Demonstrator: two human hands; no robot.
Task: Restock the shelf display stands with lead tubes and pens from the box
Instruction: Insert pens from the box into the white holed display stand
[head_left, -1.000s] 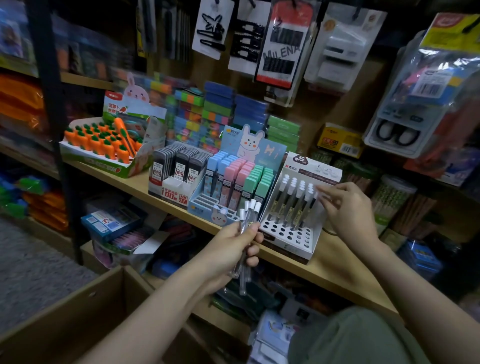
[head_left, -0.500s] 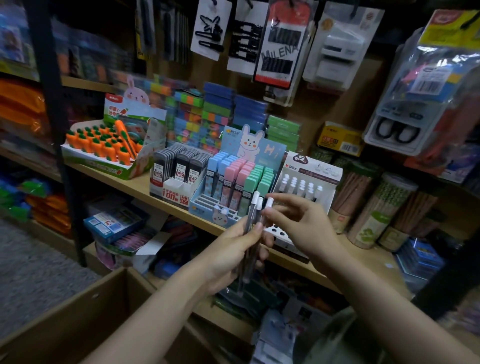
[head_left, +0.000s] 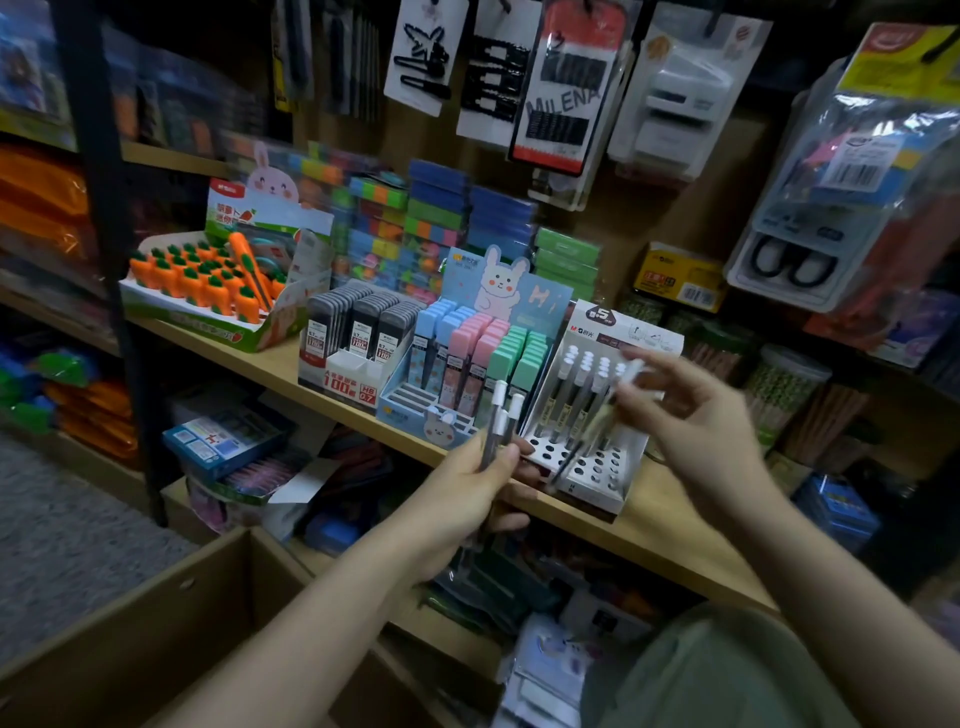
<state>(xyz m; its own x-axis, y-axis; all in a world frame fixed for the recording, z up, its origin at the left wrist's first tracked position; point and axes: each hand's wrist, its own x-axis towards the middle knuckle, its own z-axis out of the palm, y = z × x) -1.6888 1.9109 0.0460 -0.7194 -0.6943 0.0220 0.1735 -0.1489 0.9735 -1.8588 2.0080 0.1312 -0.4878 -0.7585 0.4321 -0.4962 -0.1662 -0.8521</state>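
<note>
My left hand (head_left: 467, 499) grips two white-capped pens (head_left: 497, 421) upright in front of the shelf edge. My right hand (head_left: 701, 426) pinches one more pen (head_left: 597, 426), blurred and slanted, over the white perforated display stand (head_left: 597, 467). Several white-capped pens (head_left: 574, 384) stand in the stand's back rows; its front holes are empty. Left of it are a blue rabbit stand (head_left: 415, 405) with pastel lead tubes and a white stand of dark lead cases (head_left: 358, 332). The open cardboard box (head_left: 171, 613) is at lower left.
A carrot-pen display (head_left: 208, 291) sits at the shelf's left. Jars of pencils (head_left: 784, 395) stand right of the white stand. Packaged goods hang above, such as hair clips (head_left: 561, 78). The wooden shelf (head_left: 660, 525) has bare board at the right. A lower shelf holds more stock.
My right hand took one pen from the bunch in my left hand and carried it right, over the perforated stand. My left hand stayed near the shelf edge with fewer pens.
</note>
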